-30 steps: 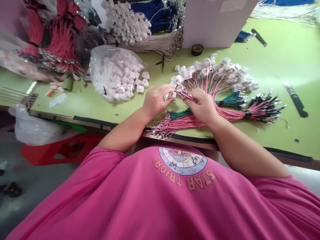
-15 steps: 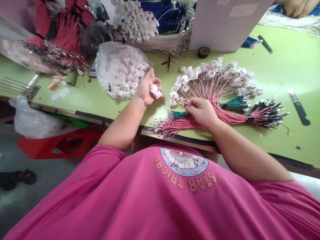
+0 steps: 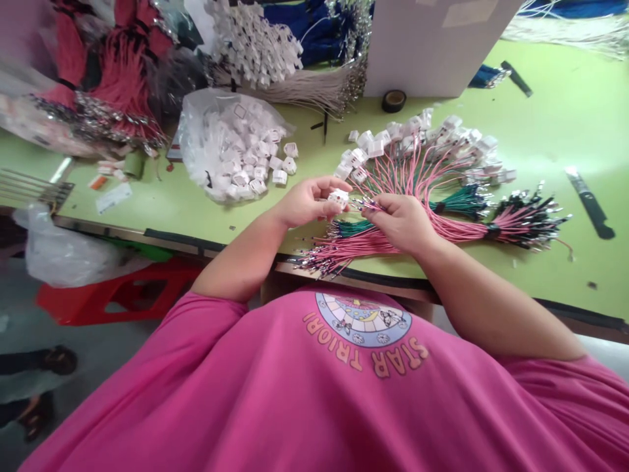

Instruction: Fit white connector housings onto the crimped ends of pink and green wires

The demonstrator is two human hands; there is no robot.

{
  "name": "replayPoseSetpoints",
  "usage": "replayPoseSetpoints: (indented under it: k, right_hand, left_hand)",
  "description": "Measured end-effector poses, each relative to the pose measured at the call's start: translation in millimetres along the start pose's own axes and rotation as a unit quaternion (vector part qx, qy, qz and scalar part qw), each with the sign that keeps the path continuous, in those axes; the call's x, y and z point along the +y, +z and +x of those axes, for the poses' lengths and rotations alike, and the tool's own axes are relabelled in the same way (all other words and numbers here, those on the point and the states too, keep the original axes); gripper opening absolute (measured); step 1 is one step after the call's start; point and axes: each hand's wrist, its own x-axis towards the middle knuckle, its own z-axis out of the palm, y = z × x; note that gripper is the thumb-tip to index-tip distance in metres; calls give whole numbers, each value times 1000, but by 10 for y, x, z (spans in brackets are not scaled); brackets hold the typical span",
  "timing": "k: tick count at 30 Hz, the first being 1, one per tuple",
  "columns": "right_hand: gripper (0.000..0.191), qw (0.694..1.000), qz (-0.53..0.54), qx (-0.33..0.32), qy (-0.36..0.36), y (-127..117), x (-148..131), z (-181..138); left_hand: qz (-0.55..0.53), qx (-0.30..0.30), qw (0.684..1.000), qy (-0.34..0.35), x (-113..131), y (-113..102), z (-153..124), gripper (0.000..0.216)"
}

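Between the thumb and fingers of my left hand [image 3: 314,202] is a white plastic connector housing [image 3: 338,198]. My right hand [image 3: 400,221] pinches several wires [image 3: 366,204] by their tipped ends, close to the housing; whether they touch it I cannot tell. Below and behind the right hand lies a bundle of pink wires [image 3: 462,229], tied near its black-sleeved ends [image 3: 531,219]. Green wires [image 3: 464,203] lie among the pink ones. White housings [image 3: 376,144] sit on the wire ends along the far side of the bundle.
A clear bag [image 3: 201,144] spills loose white housings [image 3: 279,177] onto the green table [image 3: 555,131]. Behind are more wire bundles [image 3: 122,78] and a pale box [image 3: 427,52]. Black tape [image 3: 394,100] and a cutter knife [image 3: 590,203] lie farther out. A red stool [image 3: 122,288] stands below the table edge.
My left hand has moved right and nearer, bringing a housing up to the wires in my right hand. Loose housings now lie beside the bag. The other person's hand at top right is gone from view.
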Motion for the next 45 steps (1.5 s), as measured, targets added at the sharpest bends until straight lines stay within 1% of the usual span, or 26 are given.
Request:
replayPoseSetpoints:
  k: [3,6,9,11,13,16,18,19,21,24,27,29,31,33,35,38,40,42,45]
  right_hand:
    - [27,1000,6,-24,14,-17,-24,9]
    - [28,999,8,-30,22,-25,-45,16]
    - [27,999,13,-36,30,-21,-43,22]
    - [26,998,19,-47,41,-15,-30,27]
    - [27,997,23,-57,51,-6,-16,34]
    - [25,995,31,-66,62,3,-8,44]
    - [23,994,40,-68,72,6,-9,48]
    - [23,994,44,-69,78,6,-10,50]
    - [24,993,50,-69,88,7,-10,54]
    - [22,991,66,-78,90,10,-8,59]
    - [18,988,93,-89,86,13,-25,60]
    - [17,985,110,-89,94,18,-47,58]
    - [18,984,124,-83,102,25,-66,57]
    - [19,985,121,-70,103,33,-71,60]
    - [21,988,96,-54,105,38,-61,67]
    - [23,992,58,-49,106,43,-35,81]
    - [21,993,44,-64,90,56,-21,92]
    - [19,995,27,-77,65,85,-9,97]
    - [21,997,11,-65,28,148,19,93]
  left_hand:
    - [80,51,995,45,-72,65,18,58]
    - [143,62,985,80,-98,122,36,56]
    - [183,76,974,107,-100,132,52,53]
    - [181,90,972,120,-107,128,60,52]
    - [150,90,976,130,-118,134,58,52]
    - [111,76,985,109,-130,161,38,54]
    - [112,81,986,92,-135,177,24,56]
    - [121,87,984,97,-139,180,21,56]
    - [154,98,973,140,-153,172,25,51]
    - [223,85,947,215,-191,146,45,40]
    - [269,75,928,248,-232,140,58,37]
    - [272,82,925,253,-247,162,61,39]
    - [249,94,932,245,-249,202,63,41]
    - [207,110,947,219,-237,248,64,43]
    - [165,115,963,180,-210,282,63,47]
    - [149,95,975,135,-153,291,49,51]
    - [174,80,972,137,-126,281,35,48]
    - [213,75,961,160,-124,277,29,42]
    - [275,71,938,197,-158,282,39,37]
